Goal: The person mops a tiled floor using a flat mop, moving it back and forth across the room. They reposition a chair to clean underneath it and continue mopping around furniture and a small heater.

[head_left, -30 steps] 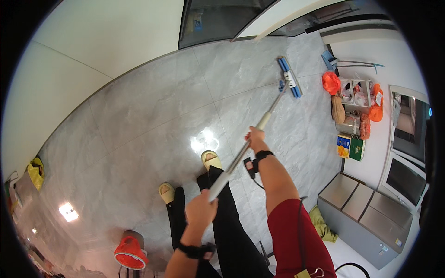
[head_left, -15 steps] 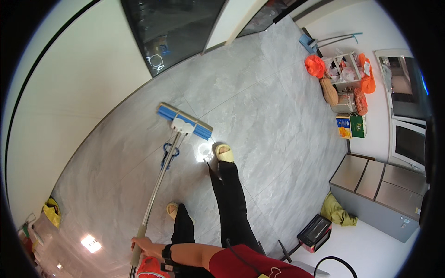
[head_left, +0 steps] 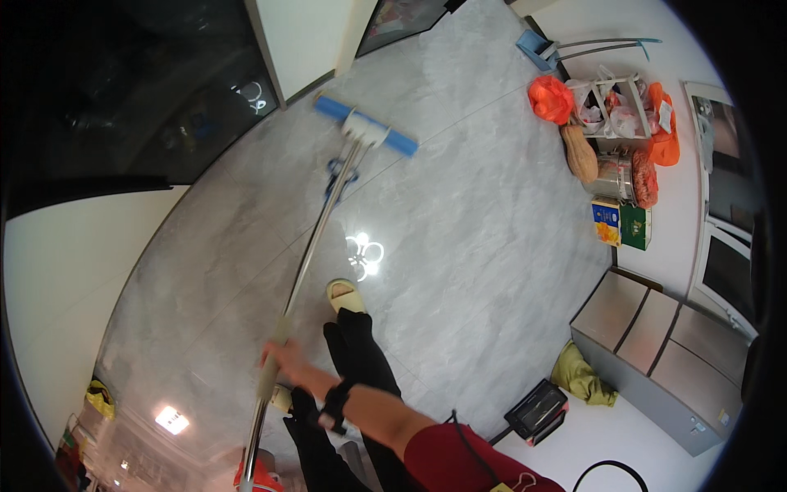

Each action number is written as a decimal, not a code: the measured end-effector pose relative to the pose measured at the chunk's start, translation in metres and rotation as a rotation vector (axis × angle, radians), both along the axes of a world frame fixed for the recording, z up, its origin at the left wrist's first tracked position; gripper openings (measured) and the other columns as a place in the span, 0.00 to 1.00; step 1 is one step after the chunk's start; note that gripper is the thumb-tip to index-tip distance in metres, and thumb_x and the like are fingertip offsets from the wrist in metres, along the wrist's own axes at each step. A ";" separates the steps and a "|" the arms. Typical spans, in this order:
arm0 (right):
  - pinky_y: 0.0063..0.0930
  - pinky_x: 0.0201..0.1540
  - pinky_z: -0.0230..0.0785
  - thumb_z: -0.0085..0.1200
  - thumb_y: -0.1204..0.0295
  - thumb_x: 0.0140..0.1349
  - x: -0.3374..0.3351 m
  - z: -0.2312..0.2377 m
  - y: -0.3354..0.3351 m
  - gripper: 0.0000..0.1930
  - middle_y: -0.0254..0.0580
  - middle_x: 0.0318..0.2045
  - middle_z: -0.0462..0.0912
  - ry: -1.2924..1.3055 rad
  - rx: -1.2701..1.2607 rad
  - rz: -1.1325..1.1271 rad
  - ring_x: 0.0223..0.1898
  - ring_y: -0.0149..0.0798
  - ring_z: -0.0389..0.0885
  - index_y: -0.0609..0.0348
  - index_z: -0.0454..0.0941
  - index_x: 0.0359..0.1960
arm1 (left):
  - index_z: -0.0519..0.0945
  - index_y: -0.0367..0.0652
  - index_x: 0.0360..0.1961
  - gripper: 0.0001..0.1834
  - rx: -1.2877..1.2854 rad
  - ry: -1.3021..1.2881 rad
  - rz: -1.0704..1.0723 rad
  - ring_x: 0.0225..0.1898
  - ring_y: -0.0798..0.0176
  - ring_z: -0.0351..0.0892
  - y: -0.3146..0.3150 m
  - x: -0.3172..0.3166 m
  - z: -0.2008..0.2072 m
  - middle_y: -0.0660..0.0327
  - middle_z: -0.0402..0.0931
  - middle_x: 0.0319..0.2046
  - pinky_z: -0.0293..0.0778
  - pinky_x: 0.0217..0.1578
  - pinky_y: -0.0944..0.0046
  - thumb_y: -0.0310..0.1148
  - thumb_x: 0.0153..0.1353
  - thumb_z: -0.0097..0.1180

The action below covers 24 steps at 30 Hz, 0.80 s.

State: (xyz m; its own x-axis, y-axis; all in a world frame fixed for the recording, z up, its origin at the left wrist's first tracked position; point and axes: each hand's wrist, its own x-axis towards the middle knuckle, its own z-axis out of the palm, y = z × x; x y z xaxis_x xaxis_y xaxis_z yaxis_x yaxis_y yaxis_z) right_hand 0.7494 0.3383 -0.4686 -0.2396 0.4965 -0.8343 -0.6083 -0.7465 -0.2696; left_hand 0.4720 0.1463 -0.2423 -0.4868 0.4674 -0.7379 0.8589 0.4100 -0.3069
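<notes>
My right hand (head_left: pixel 284 357) grips the beige sleeve of a long metal-poled sponge mop (head_left: pixel 308 246), its arm reaching across from the lower right. A dark band and a small device sit on that wrist. The pole slants away to a white bracket (head_left: pixel 366 129) over a blue sponge head (head_left: pixel 402 144), which rests on the grey tiled floor (head_left: pixel 459 238). A blue loop-shaped lever (head_left: pixel 341 179) sits by the pole below the head. The pole's near end leaves the lower edge. My left hand is not in view. Both feet wear pale yellow slippers (head_left: pixel 345 297).
Dark glass panels (head_left: pixel 147 90) border the floor at far left. Along the right stand a blue dustpan (head_left: pixel 537 51), a white rack (head_left: pixel 611 107), a gourd (head_left: pixel 580 154), boxes (head_left: pixel 607 220), and a grey cabinet (head_left: pixel 656 369). A black appliance (head_left: pixel 537 410) lies near right.
The mop head has moved farther away and to the right, and my right hand has gone forward with the pole. My view has shifted, and my feet appear farther left and nearer.
</notes>
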 end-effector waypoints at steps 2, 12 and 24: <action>0.30 0.20 0.67 0.50 0.68 0.52 0.076 -0.028 0.045 0.11 0.42 0.17 0.77 -0.196 -0.042 -0.071 0.17 0.37 0.76 0.61 0.73 0.17 | 0.79 0.41 0.27 0.18 0.089 -0.093 -0.008 0.28 0.44 0.77 0.038 0.066 -0.033 0.47 0.77 0.22 0.71 0.28 0.50 0.41 0.37 0.63; 0.37 0.13 0.67 0.48 0.76 0.53 0.294 -0.067 0.209 0.06 0.44 0.14 0.67 -0.600 -0.148 -0.403 0.12 0.40 0.68 0.66 0.64 0.26 | 0.78 0.44 0.33 0.15 0.289 -0.404 -0.124 0.31 0.45 0.77 0.228 0.305 -0.094 0.52 0.78 0.27 0.72 0.32 0.50 0.40 0.45 0.57; 0.38 0.14 0.66 0.49 0.79 0.54 0.214 -0.020 0.096 0.11 0.49 0.20 0.69 -0.726 -0.120 0.053 0.15 0.43 0.72 0.68 0.58 0.31 | 0.77 0.39 0.30 0.16 0.118 -0.391 0.148 0.33 0.43 0.76 0.075 0.274 -0.039 0.48 0.77 0.26 0.71 0.34 0.49 0.40 0.43 0.54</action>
